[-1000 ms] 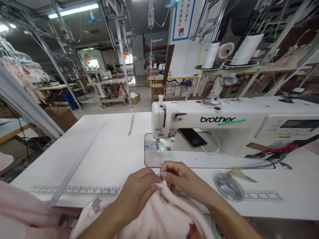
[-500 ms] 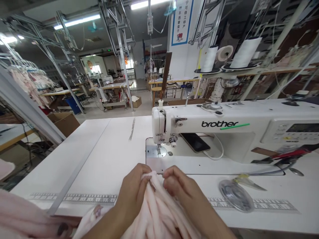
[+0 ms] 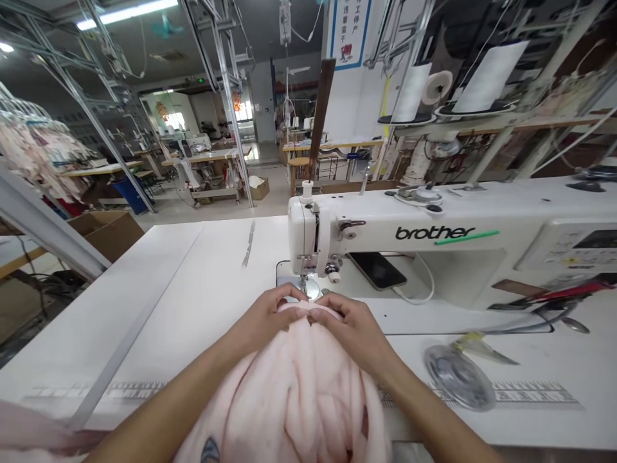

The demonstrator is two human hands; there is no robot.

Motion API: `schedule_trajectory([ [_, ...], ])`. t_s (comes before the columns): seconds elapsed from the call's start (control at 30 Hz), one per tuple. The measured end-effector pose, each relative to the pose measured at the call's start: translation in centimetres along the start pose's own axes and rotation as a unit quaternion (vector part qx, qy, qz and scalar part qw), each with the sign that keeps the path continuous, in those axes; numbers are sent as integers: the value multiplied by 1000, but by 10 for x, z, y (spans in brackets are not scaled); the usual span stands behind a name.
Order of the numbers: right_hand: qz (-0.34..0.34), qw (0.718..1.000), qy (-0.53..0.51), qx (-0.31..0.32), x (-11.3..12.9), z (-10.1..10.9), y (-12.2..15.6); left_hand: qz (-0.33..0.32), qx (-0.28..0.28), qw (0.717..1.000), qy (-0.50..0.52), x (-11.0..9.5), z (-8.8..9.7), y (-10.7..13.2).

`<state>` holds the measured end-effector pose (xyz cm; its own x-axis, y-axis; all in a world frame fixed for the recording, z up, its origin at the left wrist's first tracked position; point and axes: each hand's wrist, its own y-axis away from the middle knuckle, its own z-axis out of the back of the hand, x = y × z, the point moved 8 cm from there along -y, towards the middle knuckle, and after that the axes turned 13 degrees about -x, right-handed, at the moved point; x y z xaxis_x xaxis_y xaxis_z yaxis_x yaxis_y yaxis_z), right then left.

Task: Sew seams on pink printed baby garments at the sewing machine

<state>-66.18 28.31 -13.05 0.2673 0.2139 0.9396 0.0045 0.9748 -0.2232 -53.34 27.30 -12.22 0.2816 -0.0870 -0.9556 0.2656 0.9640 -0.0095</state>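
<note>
Soft pale pink fabric (image 3: 289, 399) hangs in thick folds toward me, its upper edge pinched between both hands. My left hand (image 3: 270, 318) grips that edge from the left, thumb on top. From the right, my right hand (image 3: 354, 325) pinches the same edge, the two thumbs almost touching. The held edge lies just in front of the needle and presser foot (image 3: 304, 284) of a white sewing machine (image 3: 332, 231). Whether the edge lies under the foot is hidden by my fingers. A small dark blue print (image 3: 210, 449) shows low on the fabric.
On the white table (image 3: 193, 302) are a printed ruler strip (image 3: 535, 393), a clear round plastic case (image 3: 457, 378) and small thread snips (image 3: 486, 350) at right. A phone (image 3: 378, 270) with a white cable lies under the machine arm. Thread cones (image 3: 489, 77) stand behind.
Both hands have moved forward to the needle area with the fabric. My right hand, apart from the edge before, now pinches it beside the left. The view has tilted down slightly.
</note>
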Motion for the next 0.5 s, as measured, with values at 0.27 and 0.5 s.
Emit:
schedule_trajectory([
  [0.27,-67,989,134,-8,-33,-6,-34,-3,-43,998,-51,31,-1,-44],
  [0.5,-102,959,265,-4,-54,-9,-57,-6,-68,976,-206,39,3,-57],
])
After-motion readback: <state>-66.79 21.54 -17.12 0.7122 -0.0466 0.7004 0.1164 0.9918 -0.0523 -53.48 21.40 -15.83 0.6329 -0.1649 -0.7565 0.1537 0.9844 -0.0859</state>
